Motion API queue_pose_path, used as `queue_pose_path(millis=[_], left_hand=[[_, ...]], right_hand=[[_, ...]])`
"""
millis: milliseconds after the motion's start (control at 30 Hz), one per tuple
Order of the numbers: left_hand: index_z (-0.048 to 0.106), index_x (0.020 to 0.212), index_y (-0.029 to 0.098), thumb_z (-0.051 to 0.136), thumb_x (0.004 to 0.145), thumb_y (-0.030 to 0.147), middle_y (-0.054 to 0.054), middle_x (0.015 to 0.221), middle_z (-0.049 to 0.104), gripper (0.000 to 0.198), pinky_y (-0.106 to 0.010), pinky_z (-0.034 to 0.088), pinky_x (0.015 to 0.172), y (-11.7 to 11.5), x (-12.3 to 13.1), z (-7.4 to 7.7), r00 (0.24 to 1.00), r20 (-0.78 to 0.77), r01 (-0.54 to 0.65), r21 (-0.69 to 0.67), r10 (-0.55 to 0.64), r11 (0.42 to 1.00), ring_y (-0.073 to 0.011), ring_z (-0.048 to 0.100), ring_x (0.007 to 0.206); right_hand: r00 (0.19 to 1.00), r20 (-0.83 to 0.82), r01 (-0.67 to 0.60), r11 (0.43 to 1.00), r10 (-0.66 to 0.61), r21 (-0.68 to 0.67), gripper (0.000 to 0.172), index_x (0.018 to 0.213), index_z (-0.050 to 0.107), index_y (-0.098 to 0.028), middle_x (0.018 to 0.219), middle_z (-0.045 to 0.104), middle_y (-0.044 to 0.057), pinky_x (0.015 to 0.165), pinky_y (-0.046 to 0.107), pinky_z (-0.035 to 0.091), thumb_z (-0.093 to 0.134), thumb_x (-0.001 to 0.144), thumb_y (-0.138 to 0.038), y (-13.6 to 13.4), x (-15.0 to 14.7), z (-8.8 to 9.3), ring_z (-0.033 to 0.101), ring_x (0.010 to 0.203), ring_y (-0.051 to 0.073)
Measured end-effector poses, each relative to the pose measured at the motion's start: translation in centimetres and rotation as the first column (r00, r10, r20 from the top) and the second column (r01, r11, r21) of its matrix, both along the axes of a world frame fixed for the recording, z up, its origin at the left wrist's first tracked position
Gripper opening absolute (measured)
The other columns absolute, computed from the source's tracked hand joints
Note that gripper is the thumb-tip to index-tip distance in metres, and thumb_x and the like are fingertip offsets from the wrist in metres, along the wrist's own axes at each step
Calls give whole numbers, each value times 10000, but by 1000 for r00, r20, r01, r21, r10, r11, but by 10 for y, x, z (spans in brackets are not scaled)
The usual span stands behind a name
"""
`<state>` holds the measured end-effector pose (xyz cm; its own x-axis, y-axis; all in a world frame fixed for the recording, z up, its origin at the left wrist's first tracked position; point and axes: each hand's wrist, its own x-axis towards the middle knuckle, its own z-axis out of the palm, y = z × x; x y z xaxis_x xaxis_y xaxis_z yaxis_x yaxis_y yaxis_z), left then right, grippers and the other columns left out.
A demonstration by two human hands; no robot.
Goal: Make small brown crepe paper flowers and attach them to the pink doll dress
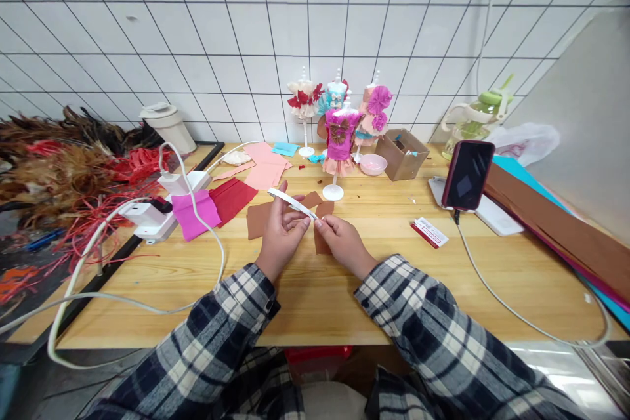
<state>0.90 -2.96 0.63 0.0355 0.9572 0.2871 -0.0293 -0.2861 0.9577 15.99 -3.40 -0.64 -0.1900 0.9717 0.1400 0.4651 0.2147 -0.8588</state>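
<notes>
A narrow white band, which looks like a roll of tape (290, 201) seen nearly edge-on, slants between my hands above the table. My left hand (284, 236) has its fingers and thumb closed around it, with the index finger pointing up behind. At the band's near right end, my right hand (339, 239) pinches with thumb and index finger; the exact grip point is too small to make out. Brown crepe paper pieces (258, 220) lie under and beyond the hands. Behind them stands a small dress form (339, 138) in a magenta bodice with a brown bow.
More dressed forms (304, 102) stand near the wall beside a pink bowl (374, 165) and a cardboard box (402, 156). Left are red paper (232, 200), a power strip (157, 226) and looping cables. Right are a propped phone (467, 176) and long brown sheets (551, 216).
</notes>
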Motion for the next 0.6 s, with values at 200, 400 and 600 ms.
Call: queue_pose_path(millis=[200, 400, 600], left_hand=[[169, 1446, 297, 697, 735, 201, -98, 1215, 542, 891, -204, 514, 706, 3, 1, 0, 999, 37, 21, -9, -20, 1000, -58, 606, 696], [220, 1431, 305, 715, 717, 189, -70, 1156, 547, 876, -189, 502, 693, 3, 1, 1, 997, 57, 44, -4, -44, 999, -48, 590, 684], [263, 1418, 285, 731, 699, 221, -55, 1083, 561, 860, -214, 507, 708, 7, -4, 1, 991, 127, 43, -11, -41, 999, -59, 575, 684]], right_hand=[[1000, 18, -17, 1000, 17, -18, 362, 682, 488, -197, 592, 501, -37, 547, 226, 284, 397, 894, -476, 1, 0, -1, 451, 584, 115], [998, 53, -18, 1000, 19, -21, 366, 685, 504, -200, 582, 515, -34, 544, 225, 279, 394, 897, -478, -1, 1, 3, 459, 583, 117], [995, 87, 41, 999, -42, 10, 324, 794, 565, -212, 683, 587, -21, 554, 231, 286, 451, 868, -507, 3, 7, 0, 493, 622, 126]])
